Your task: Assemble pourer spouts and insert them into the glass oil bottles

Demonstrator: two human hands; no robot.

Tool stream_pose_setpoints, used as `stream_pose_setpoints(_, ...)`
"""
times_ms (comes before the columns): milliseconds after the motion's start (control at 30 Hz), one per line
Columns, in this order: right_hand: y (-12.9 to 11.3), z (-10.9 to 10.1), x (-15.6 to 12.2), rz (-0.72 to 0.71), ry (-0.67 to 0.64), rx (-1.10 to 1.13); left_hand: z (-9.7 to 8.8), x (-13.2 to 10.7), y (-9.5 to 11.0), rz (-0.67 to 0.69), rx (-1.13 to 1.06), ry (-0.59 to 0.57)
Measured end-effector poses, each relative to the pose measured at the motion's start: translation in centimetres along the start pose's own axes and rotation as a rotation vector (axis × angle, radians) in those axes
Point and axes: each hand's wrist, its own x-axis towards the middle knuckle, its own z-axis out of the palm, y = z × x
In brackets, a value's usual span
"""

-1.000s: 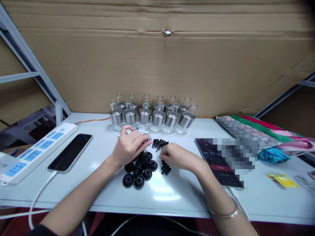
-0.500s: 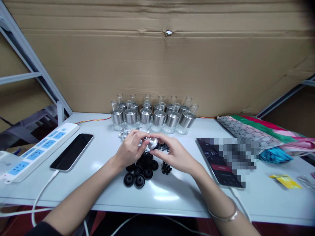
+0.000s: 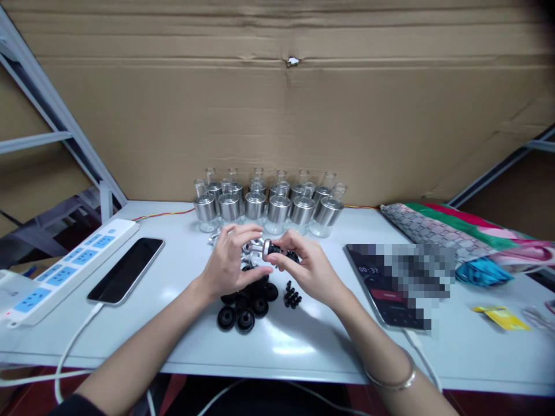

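Note:
My right hand (image 3: 315, 270) pinches a silver metal bottle spout (image 3: 265, 249) by its black end, between thumb and fingers. My left hand (image 3: 226, 264) is curved open at the spout's other side, thumb and fingers apart; whether it touches the metal I cannot tell. Under the hands lies a pile of round black rubber stoppers (image 3: 245, 320), partly covered by the left hand. To their right is a cluster of small black pieces (image 3: 292, 296). More silver parts (image 3: 213, 238) show behind the left hand, mostly hidden.
Glass bottles with metal sleeves (image 3: 278, 209) stand in two rows at the back, before a cardboard wall (image 3: 277, 115). At left lie a power strip (image 3: 82, 260) and a phone (image 3: 128, 268). At right are a tablet-like device (image 3: 377, 289), a patterned bag (image 3: 433, 231) and a yellow packet (image 3: 503, 318).
The left fingers have come off the spout and spread apart. The right hand has shifted its grip to the black end, and the spout has turned between the hands.

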Motion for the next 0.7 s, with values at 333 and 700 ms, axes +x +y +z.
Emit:
stream_pose_setpoints(333,-0.25,0.14,0.26,0.017,-0.081,-0.049,0.13,0.29,0.06,0.085,0.04,-0.078)
stream_pose_setpoints(700,-0.56,0.05,0.1,-0.02,-0.097,-0.07,-0.43,0.34,-0.32,-0.022,-0.107,-0.076)
